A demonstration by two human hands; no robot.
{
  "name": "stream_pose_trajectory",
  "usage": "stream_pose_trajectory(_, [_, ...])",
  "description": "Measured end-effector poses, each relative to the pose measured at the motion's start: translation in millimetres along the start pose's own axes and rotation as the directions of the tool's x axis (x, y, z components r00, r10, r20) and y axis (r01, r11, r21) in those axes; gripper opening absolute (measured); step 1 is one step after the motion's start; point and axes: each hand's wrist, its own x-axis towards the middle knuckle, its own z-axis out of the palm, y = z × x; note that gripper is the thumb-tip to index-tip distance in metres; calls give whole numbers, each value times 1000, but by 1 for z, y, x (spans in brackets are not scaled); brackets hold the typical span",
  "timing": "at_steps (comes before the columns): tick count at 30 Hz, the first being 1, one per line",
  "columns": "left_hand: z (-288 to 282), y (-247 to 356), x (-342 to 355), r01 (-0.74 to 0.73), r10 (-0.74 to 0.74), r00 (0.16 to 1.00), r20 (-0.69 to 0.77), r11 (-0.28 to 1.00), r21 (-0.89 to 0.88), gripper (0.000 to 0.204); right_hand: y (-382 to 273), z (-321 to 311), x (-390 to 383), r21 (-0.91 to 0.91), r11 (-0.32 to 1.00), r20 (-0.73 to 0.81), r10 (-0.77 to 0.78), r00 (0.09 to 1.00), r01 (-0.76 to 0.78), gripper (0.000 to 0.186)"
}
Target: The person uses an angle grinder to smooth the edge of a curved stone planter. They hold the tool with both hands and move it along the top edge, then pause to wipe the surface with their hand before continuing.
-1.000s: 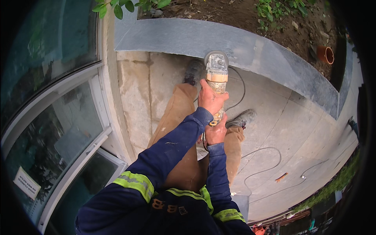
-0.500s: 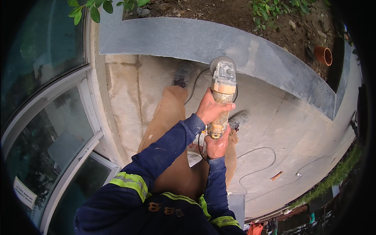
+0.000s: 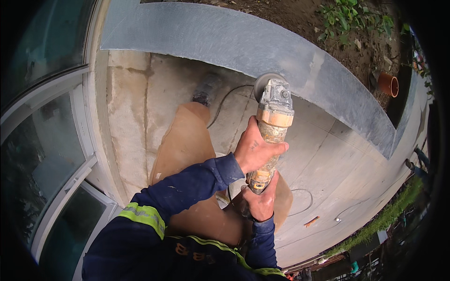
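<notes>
Grey stone fills the upper half of the frame: a broad curved coping slab (image 3: 300,61) sweeping from upper left to the right edge, with bare soil and green plants beyond it. Just below centre, a person in a navy work jacket with yellow reflective bands holds a dust-caked angle grinder (image 3: 272,126) out in front of them. The left hand (image 3: 255,152) is closed around the middle of the tool's body. The right hand (image 3: 260,203) is wrapped around the rear end, lower in the frame. The grinder's head and round guard point up toward the slab's inner edge; whether the disc touches the stone, I cannot tell.

Pale concrete paving (image 3: 178,89) lies beneath, crossed by a thin black cable (image 3: 225,100). The person's tan trousers (image 3: 187,150) and a dusty boot (image 3: 204,91) show under the arms. A terracotta pipe end (image 3: 388,84) sits at upper right, and glazed window frames (image 3: 56,154) curve down the left side.

To work this well, I judge both hands should keep a firm two-point grip, the disc should meet the edge at a shallow, steady angle, and the cable should stay clear behind the tool.
</notes>
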Motion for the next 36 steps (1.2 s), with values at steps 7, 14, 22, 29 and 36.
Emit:
stream_pose_trajectory(7, [22,13,11,-239,242,965,96,970,-42,64,14,-21,9,71,958,10,-281,960,279,102])
stream_pose_trajectory(14, [-6,74,-42,-99,112,977,179,992,-81,48,81,-123,9,102,994,-124,-33,992,46,45])
stream_pose_trajectory(22, [-29,76,-107,-28,42,997,59,976,-218,80,247,24,15,-639,506,769,423,479,579,40])
stream_pose_trajectory(29, [-50,80,-112,-153,151,988,-31,982,-113,98,330,95,-8,-552,505,777,24,629,663,44])
stream_pose_trajectory(36, [-44,73,-112,-179,184,982,36,976,-127,91,330,110,-9,-786,230,584,-26,811,574,44])
